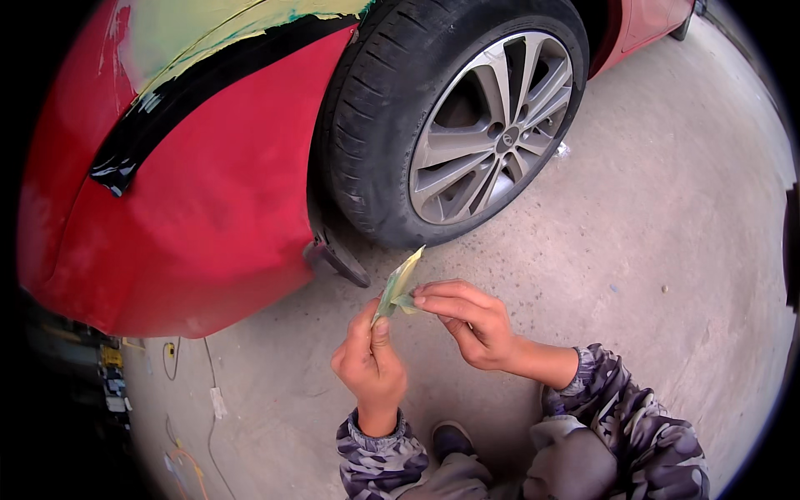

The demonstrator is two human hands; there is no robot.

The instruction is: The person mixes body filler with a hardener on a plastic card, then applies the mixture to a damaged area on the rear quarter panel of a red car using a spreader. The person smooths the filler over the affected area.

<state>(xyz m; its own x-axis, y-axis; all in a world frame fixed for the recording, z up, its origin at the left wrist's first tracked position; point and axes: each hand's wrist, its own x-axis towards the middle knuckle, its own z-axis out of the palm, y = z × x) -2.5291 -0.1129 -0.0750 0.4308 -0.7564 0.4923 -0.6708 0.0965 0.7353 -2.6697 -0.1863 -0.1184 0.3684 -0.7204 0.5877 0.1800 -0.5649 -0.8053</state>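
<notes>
Upright in my left hand is a thin, flat piece smeared yellow and green, pinched between thumb and fingers. My right hand grips a small green flap at its right side with the fingertips. Just beyond them stand the car's rear-quarter red body panel and a tyre with a silver spoked wheel. Higher on the panel is a rough yellow-green coated patch, bordered by a glossy black strip.
A dark mud flap hangs behind the tyre, low over the concrete floor. Cables lie on the floor at left, beside dark clutter with a yellow item. My shoe shows below my hands.
</notes>
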